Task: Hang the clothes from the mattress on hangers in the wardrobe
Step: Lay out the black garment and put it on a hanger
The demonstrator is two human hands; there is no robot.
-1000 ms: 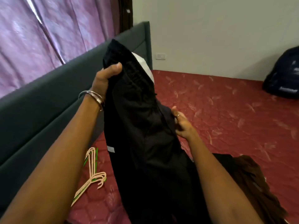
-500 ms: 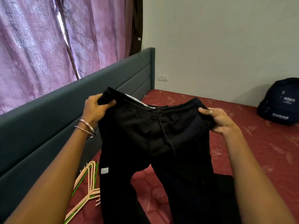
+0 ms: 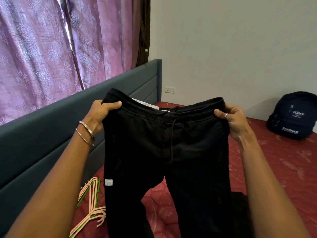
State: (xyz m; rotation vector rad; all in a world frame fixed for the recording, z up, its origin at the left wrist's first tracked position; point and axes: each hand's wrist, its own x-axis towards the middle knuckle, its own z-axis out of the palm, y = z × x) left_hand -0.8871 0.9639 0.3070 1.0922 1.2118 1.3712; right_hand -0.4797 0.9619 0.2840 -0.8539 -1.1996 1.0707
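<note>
Black drawstring trousers (image 3: 163, 152) hang spread out in front of me above the red mattress (image 3: 283, 165). My left hand (image 3: 101, 112) grips the left end of the waistband. At the right end of the waistband my right hand (image 3: 231, 117) pinches the fabric. Both legs drop down past the bottom of the frame. A bundle of peach and green hangers (image 3: 91, 205) lies on the mattress at the lower left, beside the trousers. More dark clothing (image 3: 240, 203) shows behind the right leg, mostly hidden. No wardrobe is in view.
A grey padded headboard (image 3: 51, 134) runs along the left, with purple curtains (image 3: 51, 48) above it. A dark blue backpack (image 3: 291, 115) sits on the mattress against the white wall at the far right. A wall socket (image 3: 169, 90) is near the corner.
The trousers went from bunched and held by my left hand to spread wide by the waistband between both hands. My view has lifted a little, and the hold stays the same over the last half second.
</note>
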